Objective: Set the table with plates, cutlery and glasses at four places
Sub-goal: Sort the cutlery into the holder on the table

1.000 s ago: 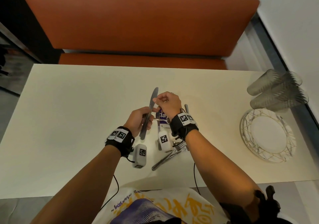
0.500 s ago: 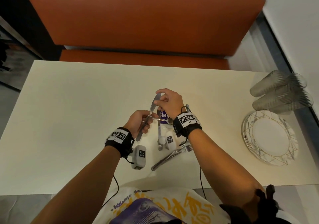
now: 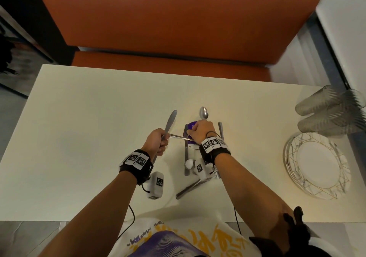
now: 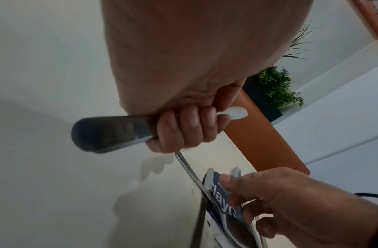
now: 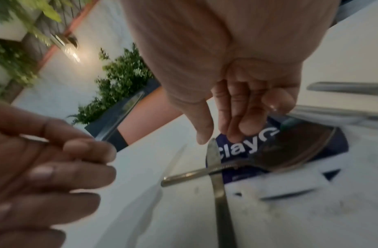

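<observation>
My left hand [image 3: 158, 143] grips a table knife [image 3: 170, 123] by its handle [image 4: 111, 132], blade pointing away from me. My right hand [image 3: 202, 131] hovers over a purple and white package [image 3: 191, 127] under the loose cutlery. Its bent fingers [image 5: 237, 120] reach down to the package, and I see nothing pinched in them. A spoon [image 5: 290, 156] lies there with its thin handle [image 3: 179, 136] pointing at the left hand, crossing a second knife [image 3: 186, 153]. Another spoon's bowl [image 3: 204, 113] shows beyond the right knuckles.
Forks [image 3: 190, 187] lie near my edge of the cream table [image 3: 79, 137]. At the right end sit a stack of patterned plates [image 3: 316, 163] and several ribbed glasses [image 3: 326, 114] on their sides. An orange bench [image 3: 168, 28] runs along the far side.
My right hand has come off the knife blade and dropped back over the package. A spoon's bowl now shows beyond its knuckles. The left hand keeps hold of the knife.
</observation>
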The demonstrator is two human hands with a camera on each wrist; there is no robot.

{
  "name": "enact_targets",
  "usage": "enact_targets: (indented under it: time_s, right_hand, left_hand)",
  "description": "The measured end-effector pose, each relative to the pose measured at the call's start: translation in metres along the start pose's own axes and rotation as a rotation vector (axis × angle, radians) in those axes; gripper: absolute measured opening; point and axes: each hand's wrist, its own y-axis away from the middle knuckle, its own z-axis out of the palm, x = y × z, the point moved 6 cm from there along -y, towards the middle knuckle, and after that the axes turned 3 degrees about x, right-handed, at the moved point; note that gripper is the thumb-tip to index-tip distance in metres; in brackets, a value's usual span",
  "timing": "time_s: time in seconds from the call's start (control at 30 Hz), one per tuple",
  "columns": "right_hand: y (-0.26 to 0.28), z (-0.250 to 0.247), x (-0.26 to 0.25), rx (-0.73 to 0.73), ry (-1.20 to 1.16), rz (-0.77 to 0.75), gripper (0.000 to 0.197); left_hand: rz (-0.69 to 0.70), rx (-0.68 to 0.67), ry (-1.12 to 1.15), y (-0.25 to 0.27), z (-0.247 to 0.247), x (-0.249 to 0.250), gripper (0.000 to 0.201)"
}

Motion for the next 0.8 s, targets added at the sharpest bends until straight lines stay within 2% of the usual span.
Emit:
enact_targets:
  time_s: [0.17,0.23,0.3,0.4,0.6,0.73,0.8]
  right_hand:
    - [-0.004,0.027,-0.009,-0.047,0.187,0.029,0.037]
    - [-0.008,0.034,-0.015,-0.048,0.223,0.038,0.028]
    - [-0.012,0.041,-0.017,-0.069,0.206,0.077,0.022]
    - [-0.015,0.047,-0.019,-0.092,0.175,0.128,0.026]
    - [-0.014,0.055,-0.022,-0.038,0.192,0.142,0.033]
    - [-0.013,0.051,-0.022,-0.021,0.156,0.156,0.019]
    - [-0.013,0.049,-0.021,-0.017,0.123,0.171,0.020]
  left_hand:
    - [0.005,0.013,0.002,-0.001,-0.008,-0.004,0.027]
    - [0.011,0.020,-0.001,-0.001,-0.012,-0.004,0.028]
    - [0.016,0.025,-0.001,-0.002,-0.015,-0.005,0.027]
    - [0.013,0.039,0.008,-0.002,-0.018,-0.006,0.026]
    - [-0.005,0.033,0.035,0.000,-0.020,-0.006,0.028]
    - [0.003,0.038,0.040,0.002,-0.021,-0.006,0.029]
    - [0.003,0.035,0.043,0.002,-0.020,-0.006,0.030]
